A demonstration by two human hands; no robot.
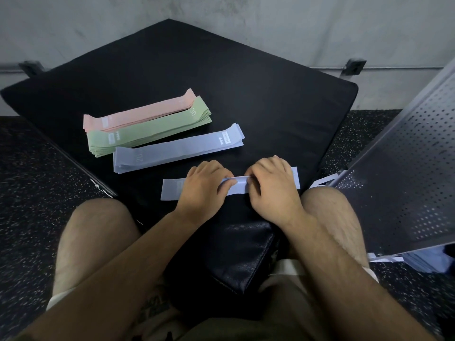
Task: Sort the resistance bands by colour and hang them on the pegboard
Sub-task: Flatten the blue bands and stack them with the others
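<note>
A blue resistance band [170,189] lies flat on the black mat [258,99] just in front of my knees. My left hand [204,188] and my right hand [273,185] both pinch its middle, where a fold of the band lifts between the fingertips. Farther back lie three sorted piles: a pink stack [138,114], a green stack [147,130] against it, and a blue pile [177,147] nearest me. The grey perforated pegboard [406,173] leans at the right edge of the view.
Speckled dark rubber floor [37,173] surrounds the mat. A grey wall [221,11] with a rail and two brackets runs behind it. My bare knees flank the mat's near corner. Pale strips [384,258] show under the pegboard's lower edge.
</note>
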